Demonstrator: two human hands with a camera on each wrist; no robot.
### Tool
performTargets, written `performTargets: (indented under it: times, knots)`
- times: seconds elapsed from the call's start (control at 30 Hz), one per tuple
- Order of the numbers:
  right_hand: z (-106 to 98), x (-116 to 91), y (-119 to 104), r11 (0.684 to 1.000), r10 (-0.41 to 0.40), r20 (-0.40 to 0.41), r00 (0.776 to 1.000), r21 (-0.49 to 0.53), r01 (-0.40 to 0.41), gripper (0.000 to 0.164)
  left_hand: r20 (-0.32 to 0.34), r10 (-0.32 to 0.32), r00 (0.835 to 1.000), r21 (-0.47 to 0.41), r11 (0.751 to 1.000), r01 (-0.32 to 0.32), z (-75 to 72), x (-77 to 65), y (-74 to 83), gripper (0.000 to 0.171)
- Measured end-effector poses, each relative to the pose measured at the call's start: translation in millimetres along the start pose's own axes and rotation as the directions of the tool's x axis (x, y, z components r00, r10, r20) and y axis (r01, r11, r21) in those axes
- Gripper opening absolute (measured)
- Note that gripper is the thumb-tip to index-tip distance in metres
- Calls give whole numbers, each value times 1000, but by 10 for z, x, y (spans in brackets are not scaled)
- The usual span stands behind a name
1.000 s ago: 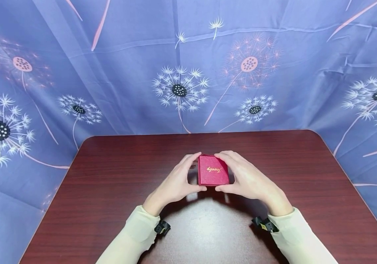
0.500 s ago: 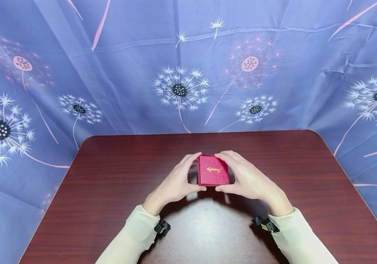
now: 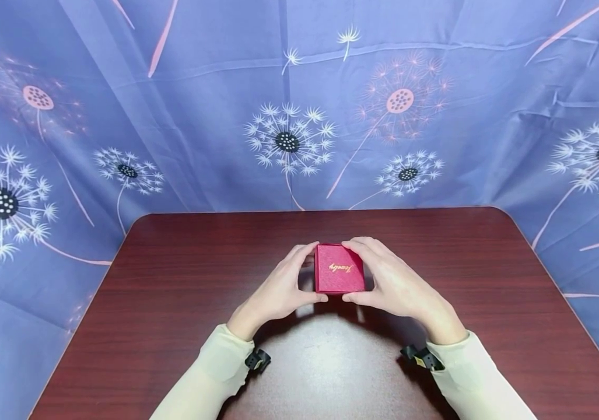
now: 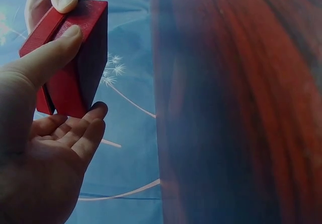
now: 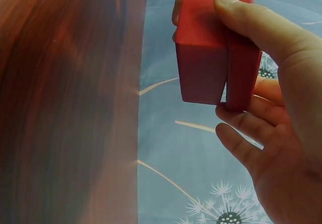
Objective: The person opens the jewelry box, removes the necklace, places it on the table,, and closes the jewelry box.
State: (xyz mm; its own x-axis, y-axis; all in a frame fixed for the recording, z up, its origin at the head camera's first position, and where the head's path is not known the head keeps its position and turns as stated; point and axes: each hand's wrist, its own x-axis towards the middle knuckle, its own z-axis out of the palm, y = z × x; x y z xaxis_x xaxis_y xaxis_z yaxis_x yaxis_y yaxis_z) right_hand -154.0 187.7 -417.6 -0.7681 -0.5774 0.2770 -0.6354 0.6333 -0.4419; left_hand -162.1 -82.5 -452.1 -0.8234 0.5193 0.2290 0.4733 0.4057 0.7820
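Observation:
A small red jewelry box (image 3: 339,279), its lid bearing gold "Jewelry" lettering that reads upside down, is between both hands in the head view. My left hand (image 3: 277,290) pinches its left side, thumb on the near face and fingers at the far edge. On the opposite side my right hand (image 3: 395,286) grips it the same way. In the left wrist view a dark seam parts the lid from the base of the box (image 4: 95,58). A narrow wedge-shaped gap between lid and base shows in the right wrist view, with my right thumb (image 5: 251,20) across the lid.
Under the hands lies a dark red-brown wooden table (image 3: 173,262) with a bright glare patch near the front. A blue dandelion-print cloth (image 3: 199,116) hangs behind it and at both sides. Black wrist devices (image 3: 258,361) are strapped below pale sleeves (image 3: 220,361).
The head view has shifted slightly. The box and the right hand's fingertips appear a touch higher; both hands keep the same grip.

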Motion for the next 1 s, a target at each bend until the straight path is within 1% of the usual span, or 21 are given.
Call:
performTargets:
  times: [0.17,0.3,0.6,0.83,1.0]
  knots:
    - [-8,3,-10,1000,3,8,1000,7,-3,95,-16,22,1000,18,1000,-22,4,5,-14,100]
    - [-10,3,-13,1000,-1,7,1000,9,1,95,-24,25,999,34,999,-24,8,7,-15,98]
    - [-25,-6,-18,1000,-8,0,1000,17,8,94,-28,11,1000,14,1000,-11,7,1,13,93]
    - [-37,-18,-17,1000,-11,-1,1000,1,11,99,-35,27,999,-32,999,-28,4,-1,7,92]
    - [-43,-18,-9,1000,-21,-7,1000,-5,21,100,-40,21,999,-20,1000,-22,-9,-4,4,90]
